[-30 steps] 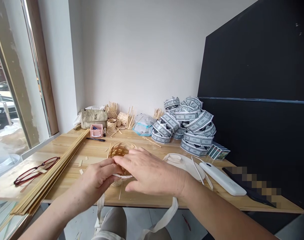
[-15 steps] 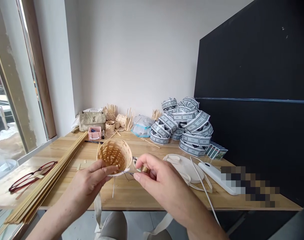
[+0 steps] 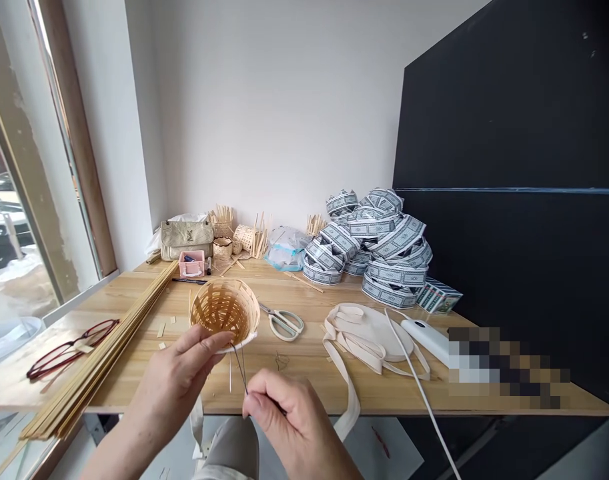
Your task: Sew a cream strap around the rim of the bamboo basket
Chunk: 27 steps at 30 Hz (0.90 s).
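Note:
A small woven bamboo basket (image 3: 223,300) is tilted so its open mouth faces me, with white cloth tape along part of its rim. My left hand (image 3: 177,363) pinches the near rim, thumb at the inside. Dark thread (image 3: 241,367) runs from that rim down to my right hand (image 3: 289,413), whose thumb and forefinger are closed on it. A thin needle-like rod (image 3: 230,373) points down below the rim. Right of the basket lie scissors (image 3: 284,323) with pale handles. A loose tangle of thread (image 3: 283,361) rests on the table near my right hand.
Long bamboo strips (image 3: 109,340) and red glasses (image 3: 71,348) lie at left. A handbag (image 3: 187,240), pink box (image 3: 191,264) and small baskets stand at the back. Patterned ribbon rolls (image 3: 394,267) pile up at right, behind a coil of cream tape (image 3: 359,333) and a white cable (image 3: 424,393).
My right hand has moved down and toward me, drawing the thread away from the rim. The scissors now show fully. My left hand still grips the basket.

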Tool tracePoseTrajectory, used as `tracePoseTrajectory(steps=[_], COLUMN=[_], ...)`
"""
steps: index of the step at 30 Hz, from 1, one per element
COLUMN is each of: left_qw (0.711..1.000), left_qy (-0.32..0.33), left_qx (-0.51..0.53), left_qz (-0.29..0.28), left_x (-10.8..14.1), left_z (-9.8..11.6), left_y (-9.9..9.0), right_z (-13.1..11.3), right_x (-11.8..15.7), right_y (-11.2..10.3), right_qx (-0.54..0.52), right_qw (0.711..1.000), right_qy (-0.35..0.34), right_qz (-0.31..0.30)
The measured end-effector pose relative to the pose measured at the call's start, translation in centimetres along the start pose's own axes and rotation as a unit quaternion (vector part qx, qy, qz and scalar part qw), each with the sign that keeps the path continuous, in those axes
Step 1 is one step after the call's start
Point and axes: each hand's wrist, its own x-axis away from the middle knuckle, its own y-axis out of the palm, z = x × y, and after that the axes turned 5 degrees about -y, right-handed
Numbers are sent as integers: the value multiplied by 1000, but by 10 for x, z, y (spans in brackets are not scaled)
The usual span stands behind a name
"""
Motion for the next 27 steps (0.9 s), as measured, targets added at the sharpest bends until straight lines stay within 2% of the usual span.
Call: tracePoseTrajectory(steps=[4, 8, 10, 12, 14, 16, 18, 21, 24, 27], left_qw=[1000, 998, 996, 994, 990, 986, 982, 977, 971, 965], left_qy=[-13, -39, -56, -76, -99, -122, -140, -156, -166, -182], left_qx=[11, 50, 66, 81, 100, 115, 126, 148, 170, 191], left_qz=[12, 13, 16, 15, 13, 9, 11, 7, -8, -14], left_x=[0, 0, 0, -2, -3, -3, -3, -3, -4, -5], left_z=[2, 5, 7, 8, 9, 10, 9, 9, 8, 9], left_y=[2, 3, 3, 3, 3, 4, 4, 5, 4, 2], right_z=[14, 37, 46, 51, 51, 44, 34, 22, 18, 20], right_x=[5, 5, 5, 6, 6, 5, 2, -7, -16, -25], right_y=[-4, -9, -10, -10, -7, -3, 4, 12, 14, 8], right_qx=[13, 86, 145, 229, 322, 380, 390, 382, 382, 378], right_qw=[1000, 993, 982, 952, 890, 832, 809, 802, 795, 790], right_qy=[7, 33, 6, -58, -131, -202, -276, -370, -418, -440], right_qz=[-9, 71, 120, 197, 296, 351, 343, 272, 217, 198])
